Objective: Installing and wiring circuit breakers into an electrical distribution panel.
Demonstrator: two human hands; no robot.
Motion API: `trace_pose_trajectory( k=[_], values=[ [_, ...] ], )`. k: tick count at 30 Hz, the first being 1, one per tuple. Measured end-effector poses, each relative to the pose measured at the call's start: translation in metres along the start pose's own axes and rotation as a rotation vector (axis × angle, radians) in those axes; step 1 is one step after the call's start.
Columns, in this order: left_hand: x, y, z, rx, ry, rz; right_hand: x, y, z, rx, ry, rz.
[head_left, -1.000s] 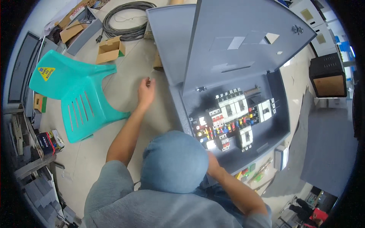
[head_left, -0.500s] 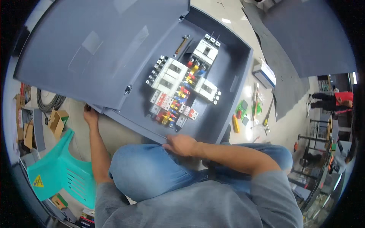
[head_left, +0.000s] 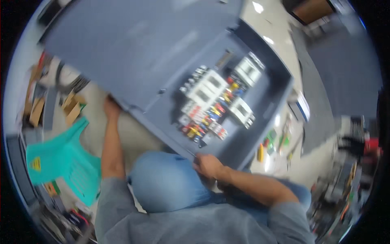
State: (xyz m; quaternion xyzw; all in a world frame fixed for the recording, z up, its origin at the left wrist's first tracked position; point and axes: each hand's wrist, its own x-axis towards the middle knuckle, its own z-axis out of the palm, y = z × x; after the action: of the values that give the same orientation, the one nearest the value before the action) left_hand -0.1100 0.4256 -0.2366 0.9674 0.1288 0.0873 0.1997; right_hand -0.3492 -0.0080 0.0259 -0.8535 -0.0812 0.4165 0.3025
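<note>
A large grey metal electrical cabinet [head_left: 280,101] lies open before my knees, its wide door [head_left: 134,57] swung out to the left. Inside are white circuit breakers [head_left: 209,89] of several sizes, joined by red, yellow and blue terminals [head_left: 219,109]. My left hand [head_left: 112,107] grips the door's near left corner; its fingers are partly hidden and blurred. My right hand [head_left: 208,166] is closed around the cabinet's near rim, close to my raised knee.
A turquoise plastic stool [head_left: 61,158] stands at the left, near opened cardboard boxes [head_left: 72,106] and coiled cable [head_left: 73,83]. On the floor right of the cabinet lie a yellow-handled tool [head_left: 261,152], small green packets and a white-blue box [head_left: 300,106]. A person in red [head_left: 371,144] is far right.
The whole view has shifted and blurred, with the cabinet now farther right in the picture. Both hands keep their places on the cabinet and its door.
</note>
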Motion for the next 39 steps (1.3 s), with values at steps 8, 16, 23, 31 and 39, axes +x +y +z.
trace_pose_trajectory(
  k=[8, 16, 23, 31, 39],
  values=[
    [-0.005, 0.037, -0.055, 0.082, 0.001, -0.089, 0.004, 0.004, -0.001, -0.084, 0.023, 0.027],
    [-0.006, 0.044, -0.042, 0.168, -0.006, 0.019, -0.005, 0.037, 0.004, 0.001, 0.089, -0.079],
    [-0.014, 0.05, -0.039, 0.125, 0.022, -0.009, -0.009, 0.008, -0.02, -0.064, 0.037, 0.015],
    [-0.02, 0.041, -0.037, 0.142, 0.013, -0.004, -0.024, -0.035, -0.043, -0.031, 0.133, 0.052],
    [-0.076, 0.053, 0.008, 0.079, 0.105, 0.259, -0.029, -0.038, -0.044, -0.041, 0.081, 0.113]
  ],
)
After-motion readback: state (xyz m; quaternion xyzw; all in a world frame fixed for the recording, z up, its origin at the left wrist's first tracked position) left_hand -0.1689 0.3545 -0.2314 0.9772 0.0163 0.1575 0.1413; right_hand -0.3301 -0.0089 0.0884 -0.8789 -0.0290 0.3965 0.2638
